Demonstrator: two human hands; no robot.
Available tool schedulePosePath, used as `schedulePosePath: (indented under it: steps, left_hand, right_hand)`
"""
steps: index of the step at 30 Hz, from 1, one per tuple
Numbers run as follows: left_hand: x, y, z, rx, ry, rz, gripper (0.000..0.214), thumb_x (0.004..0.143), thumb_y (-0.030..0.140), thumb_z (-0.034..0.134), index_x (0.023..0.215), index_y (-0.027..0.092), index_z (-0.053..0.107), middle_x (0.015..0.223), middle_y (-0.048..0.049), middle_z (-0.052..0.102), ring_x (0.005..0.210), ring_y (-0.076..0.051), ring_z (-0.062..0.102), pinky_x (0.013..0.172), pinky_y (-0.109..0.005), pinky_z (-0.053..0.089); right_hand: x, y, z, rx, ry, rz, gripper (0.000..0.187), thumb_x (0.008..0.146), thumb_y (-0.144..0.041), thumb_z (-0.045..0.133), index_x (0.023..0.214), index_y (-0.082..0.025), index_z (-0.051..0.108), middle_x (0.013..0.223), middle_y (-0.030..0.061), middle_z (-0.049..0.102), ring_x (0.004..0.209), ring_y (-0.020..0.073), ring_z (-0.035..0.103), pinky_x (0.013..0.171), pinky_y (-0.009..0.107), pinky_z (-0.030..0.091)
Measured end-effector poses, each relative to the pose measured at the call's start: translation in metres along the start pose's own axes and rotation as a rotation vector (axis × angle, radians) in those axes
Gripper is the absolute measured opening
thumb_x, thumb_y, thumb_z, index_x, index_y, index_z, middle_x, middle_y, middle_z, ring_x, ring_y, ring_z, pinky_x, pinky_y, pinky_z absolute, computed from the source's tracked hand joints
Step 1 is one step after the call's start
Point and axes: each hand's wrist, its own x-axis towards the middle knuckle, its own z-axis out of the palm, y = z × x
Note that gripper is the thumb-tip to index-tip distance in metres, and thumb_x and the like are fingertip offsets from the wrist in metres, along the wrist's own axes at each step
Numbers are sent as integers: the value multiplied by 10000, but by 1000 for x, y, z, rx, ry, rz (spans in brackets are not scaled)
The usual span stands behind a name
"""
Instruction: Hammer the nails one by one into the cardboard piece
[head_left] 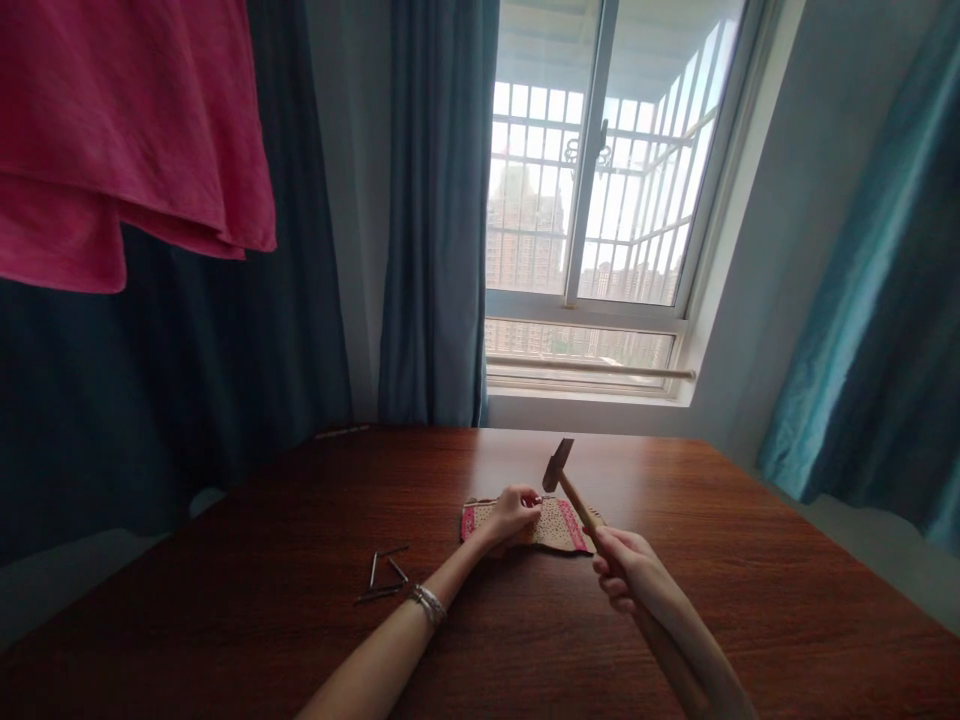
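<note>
Right grip [634,570]: wrapped round one wooden-handled hammer [574,495], head raised near the far edge of one spotted, pink-banded pad [555,525]. Left grip [516,512]: over the pad, fingertips drawn together towards its far edge; cannot tell whether a small item is pinched. Pad: lying on bench [300,640]. Nail-like rods [373,571], several: loose on bench, left of the pad and on its near side. Step in hand, judged: steadying and lining up. Next move appears to call for a squared hammer head and left fingertips well clear.
</note>
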Motion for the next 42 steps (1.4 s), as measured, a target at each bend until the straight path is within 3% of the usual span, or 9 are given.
schedulePosePath:
  steps: [42]
  left_hand:
    - [-4, 7, -4, -23, -29, 13, 195, 675, 224, 531, 755, 105, 662, 689, -23, 635, 625, -120, 530, 563, -194, 362]
  right_hand:
    - [3, 6, 12, -126, 47, -84, 430, 653, -595, 576, 710, -215, 382, 527, -94, 439, 310, 7, 311, 271, 127, 194]
